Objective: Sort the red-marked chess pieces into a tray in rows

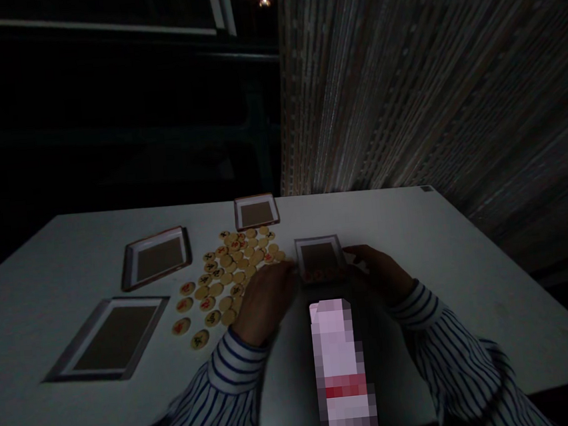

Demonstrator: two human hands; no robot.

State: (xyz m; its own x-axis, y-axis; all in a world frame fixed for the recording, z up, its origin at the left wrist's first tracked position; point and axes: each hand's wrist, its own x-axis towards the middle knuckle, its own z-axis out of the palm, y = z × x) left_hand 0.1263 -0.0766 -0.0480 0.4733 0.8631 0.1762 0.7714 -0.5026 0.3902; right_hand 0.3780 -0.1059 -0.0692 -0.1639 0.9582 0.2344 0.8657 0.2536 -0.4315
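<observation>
A small shallow tray (318,241) with a pale rim and dark floor is between my hands, with a few reddish round pieces faintly showing along its near side. My left hand (266,300) pinches its left edge, fingertips partly hidden in the gloom. At the right edge, my right hand (381,272) has its thumb and fingers bent around the side. Many round wooden Chinese chess pieces (226,261) with red or black characters lie scattered left of the tray, some partly covered by my left hand. Several other pieces show blank faces.
Three similar trays stand on the white table (475,315): a far tray (237,214), a left tray (127,271) and a near-left tray (61,372). A blurred-out pinkish phone-like object (340,348) lies before me. A string curtain (377,83) hangs behind the table.
</observation>
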